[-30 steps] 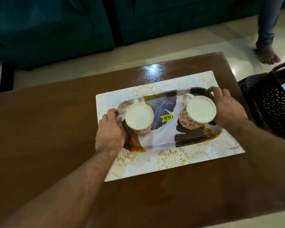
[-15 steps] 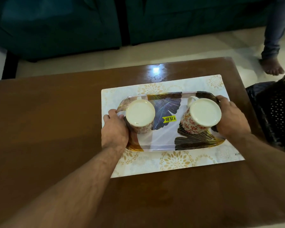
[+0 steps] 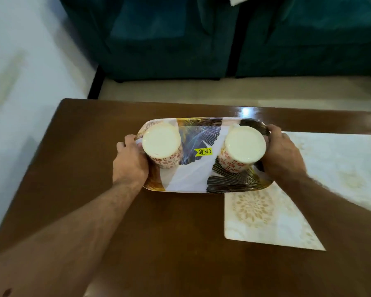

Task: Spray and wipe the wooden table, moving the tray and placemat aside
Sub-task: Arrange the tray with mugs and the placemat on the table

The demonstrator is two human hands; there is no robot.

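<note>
A leaf-patterned tray (image 3: 191, 179) carries two upturned floral mugs, one on the left (image 3: 162, 145) and one on the right (image 3: 243, 147). My left hand (image 3: 130, 162) grips the tray's left end. My right hand (image 3: 282, 155) grips its right end. The tray is over the left half of the brown wooden table (image 3: 159, 243), its right end still overlapping the placemat. The cream floral placemat (image 3: 334, 168) lies flat on the table's right side, partly under my right forearm. I cannot tell whether the tray touches the table.
A dark teal sofa (image 3: 201, 39) stands beyond the table's far edge, across a strip of pale floor (image 3: 223, 91). A white wall (image 3: 19, 71) runs along the table's left side. A yellow price sticker (image 3: 203, 151) sits on the tray.
Both hands have carried the tray with its mugs off the placemat toward the table's left end. The placemat stayed put and is now mostly uncovered. My view has swung left.
</note>
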